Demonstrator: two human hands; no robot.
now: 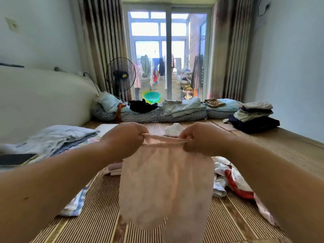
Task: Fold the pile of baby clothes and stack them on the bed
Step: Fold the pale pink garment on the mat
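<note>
I hold up a pair of pale pink baby trousers (164, 186) by the waistband, so the legs hang down over the bed's striped mat (236, 223). My left hand (125, 137) is shut on the waistband's left end and my right hand (199, 137) on its right end. A loose pile of unfolded baby clothes (229, 179), white with red and printed patches, lies on the mat under my right forearm. Small folded pink pieces (114, 169) sit just behind the trousers to the left. A printed blue garment (77, 204) lies flat under my left forearm.
Folded blankets (57, 137) rest at the left by the headboard. A stack of folded dark and light clothes (254, 116) stands at the far right corner. Rolled bedding (166, 111) lines the far edge. A white crumpled cloth (173, 129) lies mid-mat. A fan (121, 74) stands beyond.
</note>
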